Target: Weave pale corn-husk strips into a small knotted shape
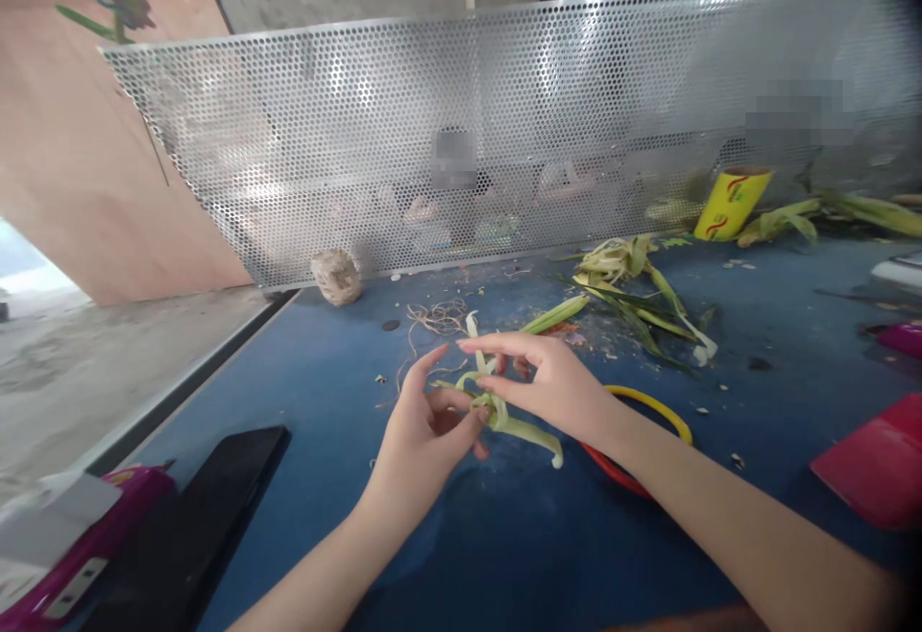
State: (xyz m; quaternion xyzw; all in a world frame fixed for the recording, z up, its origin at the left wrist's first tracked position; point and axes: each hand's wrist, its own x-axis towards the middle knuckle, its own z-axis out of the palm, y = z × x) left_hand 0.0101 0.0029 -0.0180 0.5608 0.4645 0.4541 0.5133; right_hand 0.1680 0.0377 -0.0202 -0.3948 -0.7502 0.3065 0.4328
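Blue tabletop [327, 392] is carrying leafy husks [619, 262] right of upper centre, apparently unworked. Centre frame: left hand [418, 430] is pinching pale-green strips [529, 433], seemingly part-looped, ends trailing free, fastening apparently unfinished; right hand [562, 377] is arching over them, grip: cannot tell.

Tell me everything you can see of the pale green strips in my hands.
The strips look like plant husk: thin, pale green to whitish, curled in a loose bunch. One end points up; a longer one reaches right and hooks down at its tip. Your left hand pinches the bunch above the table; your right hand is at its upper part. Fingers partly hide the middle.
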